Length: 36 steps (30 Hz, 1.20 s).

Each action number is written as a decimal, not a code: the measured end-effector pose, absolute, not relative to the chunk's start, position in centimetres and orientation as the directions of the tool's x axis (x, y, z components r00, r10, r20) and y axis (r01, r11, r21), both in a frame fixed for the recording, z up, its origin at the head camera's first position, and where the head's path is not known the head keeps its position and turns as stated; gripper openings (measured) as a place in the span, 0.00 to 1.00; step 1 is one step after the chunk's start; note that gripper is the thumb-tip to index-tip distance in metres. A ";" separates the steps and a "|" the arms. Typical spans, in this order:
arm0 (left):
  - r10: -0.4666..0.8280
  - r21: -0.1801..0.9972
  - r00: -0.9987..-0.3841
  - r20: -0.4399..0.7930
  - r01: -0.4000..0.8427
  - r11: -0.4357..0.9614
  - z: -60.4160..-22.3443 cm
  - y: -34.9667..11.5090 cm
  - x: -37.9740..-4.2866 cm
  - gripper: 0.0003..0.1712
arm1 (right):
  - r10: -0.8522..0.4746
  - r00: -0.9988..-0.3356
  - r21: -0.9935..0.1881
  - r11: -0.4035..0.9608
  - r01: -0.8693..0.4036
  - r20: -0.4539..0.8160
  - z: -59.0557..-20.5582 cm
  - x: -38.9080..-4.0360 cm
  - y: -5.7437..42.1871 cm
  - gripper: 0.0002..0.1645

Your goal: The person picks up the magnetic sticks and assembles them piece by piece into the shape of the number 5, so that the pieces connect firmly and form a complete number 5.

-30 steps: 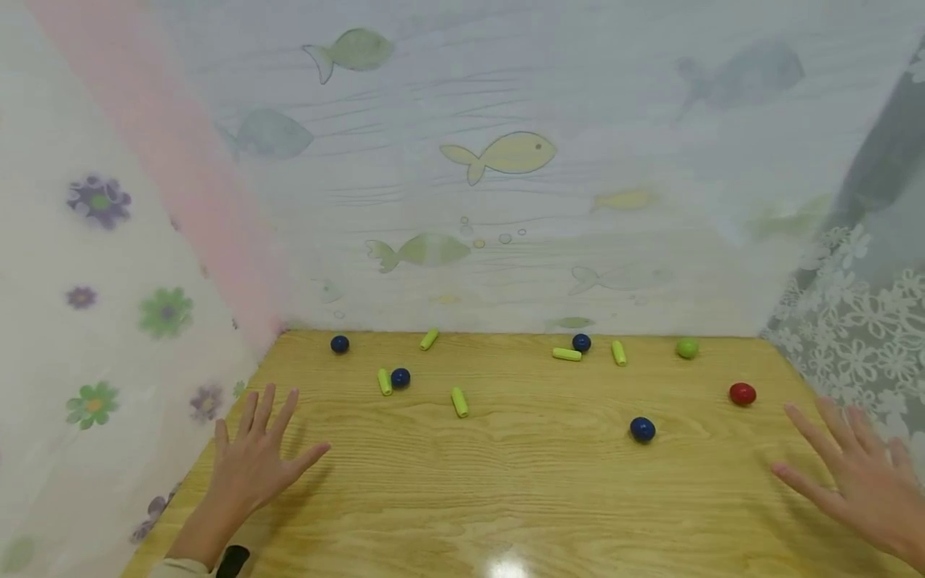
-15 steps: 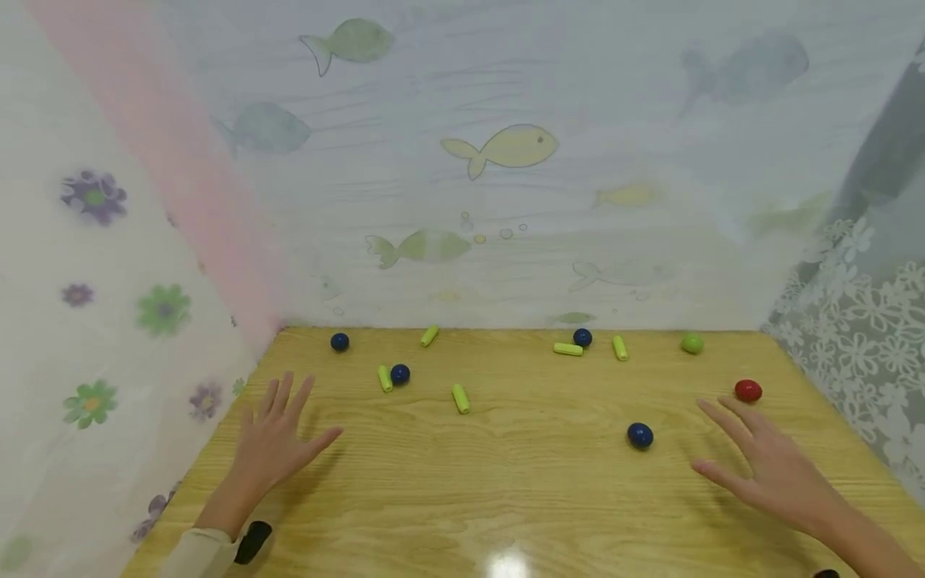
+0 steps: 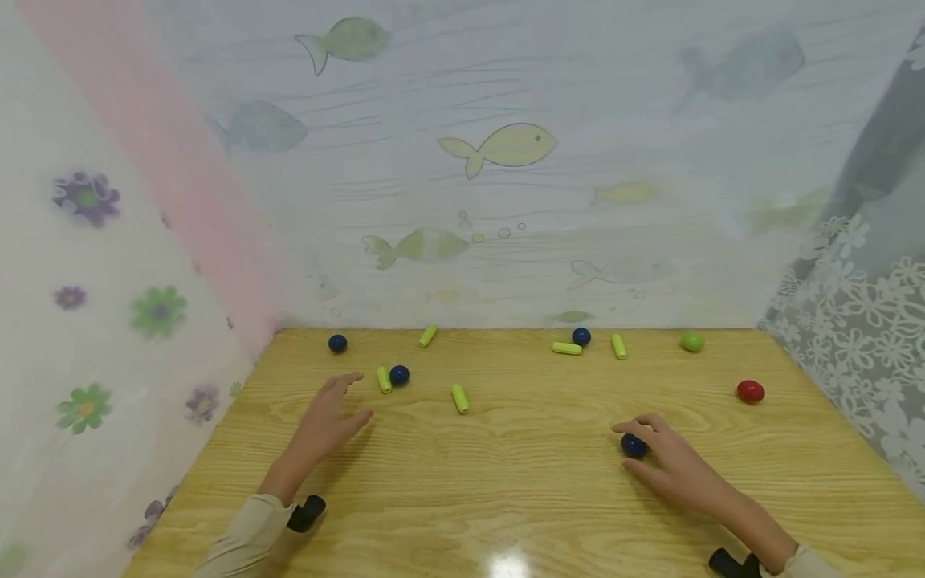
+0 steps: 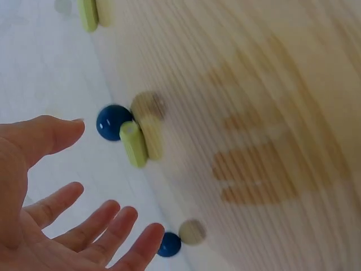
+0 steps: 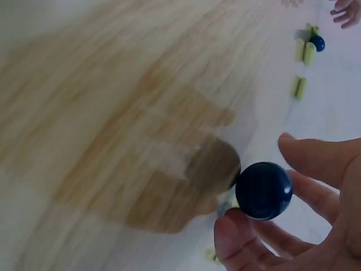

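My right hand (image 3: 672, 461) is low over the table, fingers and thumb either side of a glossy dark blue ball (image 3: 633, 446). In the right wrist view the fingertips curve past the blue ball (image 5: 263, 191), and a gap shows between it and the thumb. My left hand (image 3: 325, 421) hovers at the left with fingers spread, holding nothing. Nearest to it are a yellow-green stick (image 3: 384, 380) and another blue ball (image 3: 399, 375) side by side. The left wrist view shows this ball (image 4: 114, 122) and stick (image 4: 133, 144) beyond the thumb.
A red ball (image 3: 751, 392) and a green ball (image 3: 692, 342) lie at the right of the wooden table (image 3: 506, 490). Further blue balls (image 3: 337, 343) and yellow-green sticks (image 3: 460, 399) are scattered toward the back. Printed sheets (image 3: 499, 88) rise along the table's back and sides.
My right hand has come in from the right edge to the near blue ball, which has rolled slightly left and nearer. My left hand has moved right, toward the stick and ball.
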<state>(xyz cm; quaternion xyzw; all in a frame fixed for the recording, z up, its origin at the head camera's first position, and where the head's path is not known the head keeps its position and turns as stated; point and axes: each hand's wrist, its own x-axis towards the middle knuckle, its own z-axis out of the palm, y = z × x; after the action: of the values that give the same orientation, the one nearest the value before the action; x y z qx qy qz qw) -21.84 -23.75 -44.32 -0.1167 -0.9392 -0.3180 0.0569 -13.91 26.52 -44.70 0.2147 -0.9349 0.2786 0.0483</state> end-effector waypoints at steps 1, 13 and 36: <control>0.189 0.606 -0.965 0.183 0.262 0.751 -44.3 -23.3 -21.9 0.35 | -0.389 -0.898 -0.514 0.738 -0.437 0.206 -44.8 -14.2 26.3 0.21; 0.293 0.727 -0.944 0.150 0.307 0.615 -44.4 -19.4 -22.6 0.20 | -0.395 -0.912 -0.778 0.535 -0.329 0.114 -44.5 -15.1 23.5 0.22; 0.565 0.711 -0.812 0.148 0.484 0.509 -45.5 -12.1 -25.5 0.16 | -0.472 -0.879 -0.826 0.468 -0.314 0.067 -44.7 -18.6 16.3 0.20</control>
<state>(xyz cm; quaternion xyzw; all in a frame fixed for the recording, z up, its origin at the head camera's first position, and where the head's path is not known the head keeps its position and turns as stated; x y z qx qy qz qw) -25.51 -12.09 -45.55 -0.3024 -0.8672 -0.3922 -0.0515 -18.61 16.27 -44.74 0.2306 -0.8523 0.4615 -0.0855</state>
